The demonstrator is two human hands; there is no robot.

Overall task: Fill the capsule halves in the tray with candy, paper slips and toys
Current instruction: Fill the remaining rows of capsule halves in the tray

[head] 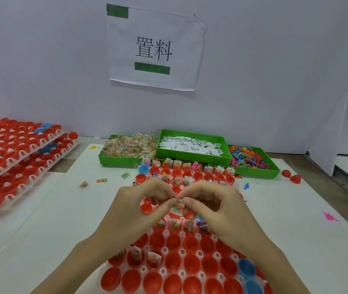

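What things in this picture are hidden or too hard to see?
Head view only:
- Middle cups of the tray: hidden under the left hand and right hand.
- Candy packet: top edge covered by the fingertips pinching it.
- Paper slips: print too small to read.
- Toys: shapes too small and tangled to tell apart.
- Stacked trays: cut off by the left edge.

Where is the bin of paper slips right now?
Head view: the paper-slip bin sits centre-back against the wall, between the candy bin on its left and the toy bin on its right.
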